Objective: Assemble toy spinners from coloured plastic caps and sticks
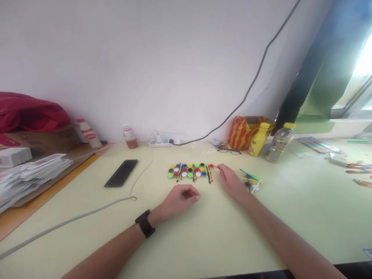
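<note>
My right hand (229,179) pinches a thin red stick (215,167) with a wider red end, just right of the rows of small pots. My left hand (180,199) rests on the table in front of the pots, its fingers curled round toward the thumb with nothing seen in the hollow. The small round pots (190,175) have lids in several colours and lie in groups, with thin coloured sticks (209,173) standing between and beside them. By my right wrist lies a loose pile of coloured sticks (252,179), some with round ends.
A black phone (121,173) and a grey cable (87,212) lie to the left. Along the wall are a power strip (160,143), bottles (130,136), glasses (229,150), a striped bag (238,132) and a yellow bottle (258,140). Stacked packets (37,170) occupy the far left.
</note>
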The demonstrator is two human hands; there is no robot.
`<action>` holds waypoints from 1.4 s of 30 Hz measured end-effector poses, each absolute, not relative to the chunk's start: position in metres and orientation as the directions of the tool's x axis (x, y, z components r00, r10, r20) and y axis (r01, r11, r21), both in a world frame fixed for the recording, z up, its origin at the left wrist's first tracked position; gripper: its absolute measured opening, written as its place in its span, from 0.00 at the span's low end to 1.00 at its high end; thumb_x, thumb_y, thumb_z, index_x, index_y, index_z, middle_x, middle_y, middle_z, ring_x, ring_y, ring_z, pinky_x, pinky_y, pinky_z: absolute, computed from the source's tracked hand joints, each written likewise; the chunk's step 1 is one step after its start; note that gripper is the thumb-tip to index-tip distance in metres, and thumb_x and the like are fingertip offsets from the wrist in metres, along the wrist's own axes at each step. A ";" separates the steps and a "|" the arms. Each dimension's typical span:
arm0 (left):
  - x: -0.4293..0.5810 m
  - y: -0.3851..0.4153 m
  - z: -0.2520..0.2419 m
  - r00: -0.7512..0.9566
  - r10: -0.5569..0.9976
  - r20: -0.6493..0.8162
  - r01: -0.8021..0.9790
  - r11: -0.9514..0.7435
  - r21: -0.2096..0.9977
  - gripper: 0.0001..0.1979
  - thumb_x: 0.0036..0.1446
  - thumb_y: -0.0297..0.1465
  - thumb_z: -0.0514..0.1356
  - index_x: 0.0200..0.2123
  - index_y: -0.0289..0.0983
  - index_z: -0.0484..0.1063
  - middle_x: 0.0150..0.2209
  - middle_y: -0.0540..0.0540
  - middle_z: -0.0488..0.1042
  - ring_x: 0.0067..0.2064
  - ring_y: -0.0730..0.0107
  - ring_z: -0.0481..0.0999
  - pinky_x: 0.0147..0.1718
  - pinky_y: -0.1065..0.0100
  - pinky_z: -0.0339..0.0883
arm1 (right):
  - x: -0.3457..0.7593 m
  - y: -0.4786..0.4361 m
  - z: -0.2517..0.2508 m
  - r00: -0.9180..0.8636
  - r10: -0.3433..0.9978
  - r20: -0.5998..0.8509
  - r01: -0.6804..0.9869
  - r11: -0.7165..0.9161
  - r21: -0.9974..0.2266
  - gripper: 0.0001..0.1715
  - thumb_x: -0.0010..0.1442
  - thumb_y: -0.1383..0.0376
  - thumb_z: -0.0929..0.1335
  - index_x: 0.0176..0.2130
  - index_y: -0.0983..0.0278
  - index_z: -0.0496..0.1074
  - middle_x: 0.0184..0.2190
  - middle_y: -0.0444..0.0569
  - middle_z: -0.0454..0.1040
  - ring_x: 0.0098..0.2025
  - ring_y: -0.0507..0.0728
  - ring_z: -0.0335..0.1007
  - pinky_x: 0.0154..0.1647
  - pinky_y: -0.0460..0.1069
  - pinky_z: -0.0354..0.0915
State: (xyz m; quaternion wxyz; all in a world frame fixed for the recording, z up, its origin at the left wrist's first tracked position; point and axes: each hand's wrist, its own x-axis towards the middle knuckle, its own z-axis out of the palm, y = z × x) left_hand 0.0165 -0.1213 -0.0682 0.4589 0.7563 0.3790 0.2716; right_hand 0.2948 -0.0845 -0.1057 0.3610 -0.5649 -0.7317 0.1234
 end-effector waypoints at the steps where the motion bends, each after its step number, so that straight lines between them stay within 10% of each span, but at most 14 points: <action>1: 0.016 -0.121 -0.068 0.565 0.823 0.061 0.325 -0.290 0.900 0.14 0.63 0.42 0.64 0.37 0.37 0.79 0.37 0.45 0.79 0.38 0.66 0.74 0.39 0.66 0.68 | 0.296 -0.085 -0.105 -0.090 0.918 0.387 0.751 0.318 -0.579 0.15 0.68 0.69 0.55 0.47 0.60 0.67 0.44 0.52 0.76 0.44 0.60 0.72 0.45 0.53 0.63; 14: 0.015 -0.123 -0.072 0.567 0.819 0.085 0.339 -0.326 0.883 0.15 0.62 0.44 0.65 0.42 0.38 0.78 0.38 0.45 0.78 0.39 0.65 0.74 0.40 0.65 0.68 | 0.314 -0.105 -0.067 0.075 0.952 0.296 0.923 0.046 -0.383 0.10 0.57 0.69 0.63 0.25 0.60 0.59 0.20 0.42 0.65 0.24 0.55 0.55 0.28 0.50 0.46; 25: 0.017 -0.132 -0.070 0.648 0.735 0.200 0.396 -0.549 0.736 0.14 0.61 0.39 0.67 0.49 0.43 0.77 0.50 0.43 0.74 0.53 0.57 0.73 0.54 0.59 0.67 | 0.276 -0.130 -0.066 -0.500 0.859 0.110 0.477 0.380 -0.793 0.11 0.61 0.70 0.61 0.34 0.61 0.72 0.29 0.42 0.71 0.30 0.53 0.62 0.31 0.47 0.57; 34: 0.018 -0.127 -0.071 0.560 0.817 0.137 0.366 -0.392 0.844 0.11 0.61 0.38 0.65 0.42 0.38 0.75 0.36 0.48 0.77 0.33 0.70 0.71 0.31 0.68 0.65 | 0.258 -0.139 -0.054 -0.459 0.874 0.160 0.245 0.298 -0.923 0.12 0.68 0.59 0.64 0.42 0.61 0.75 0.40 0.48 0.76 0.42 0.57 0.71 0.42 0.50 0.67; 42: 0.021 -0.127 -0.072 0.578 0.800 0.159 0.204 -0.331 0.921 0.15 0.62 0.41 0.66 0.44 0.35 0.78 0.41 0.41 0.80 0.40 0.64 0.77 0.40 0.64 0.74 | 0.231 -0.148 -0.069 -0.434 0.872 0.225 0.231 0.349 -0.908 0.07 0.67 0.61 0.66 0.43 0.59 0.73 0.41 0.48 0.78 0.43 0.57 0.74 0.45 0.52 0.70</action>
